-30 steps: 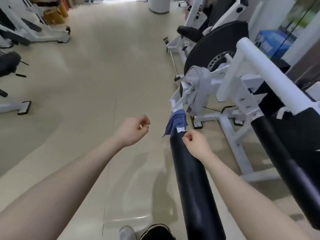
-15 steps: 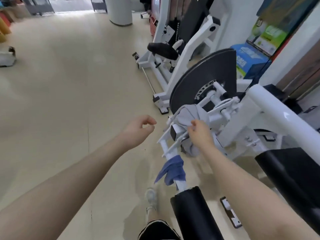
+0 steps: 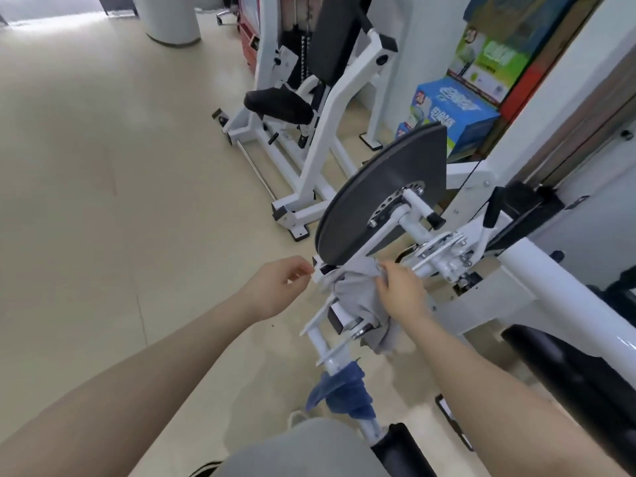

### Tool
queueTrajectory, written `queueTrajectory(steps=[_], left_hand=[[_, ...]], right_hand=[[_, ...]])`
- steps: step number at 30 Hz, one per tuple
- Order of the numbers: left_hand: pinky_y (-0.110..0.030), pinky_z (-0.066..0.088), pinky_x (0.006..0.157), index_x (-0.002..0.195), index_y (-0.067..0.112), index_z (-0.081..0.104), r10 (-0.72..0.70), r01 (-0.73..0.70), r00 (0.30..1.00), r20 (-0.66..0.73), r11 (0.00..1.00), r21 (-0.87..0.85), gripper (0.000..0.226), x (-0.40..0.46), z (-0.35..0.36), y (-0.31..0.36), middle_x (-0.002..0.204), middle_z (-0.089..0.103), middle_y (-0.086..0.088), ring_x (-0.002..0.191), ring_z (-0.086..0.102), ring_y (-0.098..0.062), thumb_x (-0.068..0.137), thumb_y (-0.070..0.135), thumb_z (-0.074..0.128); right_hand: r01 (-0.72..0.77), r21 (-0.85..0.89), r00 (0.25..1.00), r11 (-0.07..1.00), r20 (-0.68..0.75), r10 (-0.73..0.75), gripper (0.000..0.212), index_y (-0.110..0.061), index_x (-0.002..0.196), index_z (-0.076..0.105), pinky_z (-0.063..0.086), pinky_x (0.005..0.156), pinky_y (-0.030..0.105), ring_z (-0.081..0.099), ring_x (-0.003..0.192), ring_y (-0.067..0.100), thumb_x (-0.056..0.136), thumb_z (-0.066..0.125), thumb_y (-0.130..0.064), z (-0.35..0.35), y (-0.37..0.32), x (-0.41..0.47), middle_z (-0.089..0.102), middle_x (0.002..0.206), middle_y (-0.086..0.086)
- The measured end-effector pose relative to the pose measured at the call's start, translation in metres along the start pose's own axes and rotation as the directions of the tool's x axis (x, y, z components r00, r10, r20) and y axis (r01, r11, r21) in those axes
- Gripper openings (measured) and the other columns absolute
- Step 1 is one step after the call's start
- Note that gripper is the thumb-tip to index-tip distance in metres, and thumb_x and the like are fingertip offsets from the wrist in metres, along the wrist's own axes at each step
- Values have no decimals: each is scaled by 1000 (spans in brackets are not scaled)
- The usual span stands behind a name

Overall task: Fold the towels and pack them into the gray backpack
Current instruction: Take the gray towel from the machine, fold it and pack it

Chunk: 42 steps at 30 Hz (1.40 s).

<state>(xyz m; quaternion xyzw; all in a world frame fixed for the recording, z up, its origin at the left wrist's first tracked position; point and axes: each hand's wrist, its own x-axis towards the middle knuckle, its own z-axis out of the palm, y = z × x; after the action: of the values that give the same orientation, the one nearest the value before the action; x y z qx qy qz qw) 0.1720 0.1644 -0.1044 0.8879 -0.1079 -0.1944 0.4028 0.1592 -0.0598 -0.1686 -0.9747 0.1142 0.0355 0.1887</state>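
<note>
The right hand [image 3: 401,292] now grips the gray towel [image 3: 358,297], with its fingers curled into the upper edge of the cloth. Half a second ago this hand only touched the top of the towel; one second ago it was closed beside the blue towel, on the black padded roller. The gray towel hangs over the white metal arm of the gym machine [image 3: 457,311], just below the dark round weight plate [image 3: 385,197]. It is bunched, and one corner drops down toward the floor [image 3: 103,201].

The left hand [image 3: 275,287] is in the air just left of the towel, near the end of the white arm. Its fingers are loosely curled and hold nothing, much as before, but the hand is closer to the towel than it was.

The blue towel [image 3: 344,394] is wrapped around the white bar nearer to the person, above the black roller [image 3: 402,452]. The view has come closer to the machine. The gray backpack cannot be seen.
</note>
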Motion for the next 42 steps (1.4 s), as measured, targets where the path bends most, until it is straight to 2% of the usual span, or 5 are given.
queueTrajectory(steps=[11,26,31,36,42], left_hand=[[-11,40,74,103,17,57,705,-715,698,126,697,58,29,-62,7,20,94,54,9,84,47,8,84,35,46],[-6,39,67,88,13,62,770,-793,363,525,551,-260,28,-271,140,42,76,53,18,77,51,8,82,37,50],[-14,39,65,86,19,53,696,-745,275,663,590,-311,8,-345,210,98,79,56,9,72,51,-7,93,23,49],[-13,36,59,80,33,46,708,-790,209,675,529,-310,14,-442,315,170,69,54,6,63,48,-5,93,28,48],[-13,36,59,86,13,56,702,-741,340,625,610,-282,9,-526,439,248,76,60,-9,69,50,-18,91,19,51]], right_hand=[[-56,829,972,557,-83,221,11,-11,91,57,38,72,25,50,79,14,94,47,-13,-78,-65,-145,55,81,1],[-239,956,725,-170,293,624,19,-9,83,63,47,84,35,62,77,21,91,49,-19,-71,-17,-467,67,79,10],[-383,913,697,140,186,693,11,-14,79,64,46,74,30,59,80,19,87,57,-17,-81,61,-565,65,81,4],[-726,493,426,479,-223,877,24,-13,104,63,44,77,32,59,97,28,85,58,-25,-93,156,-668,66,99,12],[-523,156,498,838,-742,449,22,-14,97,59,41,66,28,61,83,27,89,43,-28,-112,210,-795,63,93,5]])
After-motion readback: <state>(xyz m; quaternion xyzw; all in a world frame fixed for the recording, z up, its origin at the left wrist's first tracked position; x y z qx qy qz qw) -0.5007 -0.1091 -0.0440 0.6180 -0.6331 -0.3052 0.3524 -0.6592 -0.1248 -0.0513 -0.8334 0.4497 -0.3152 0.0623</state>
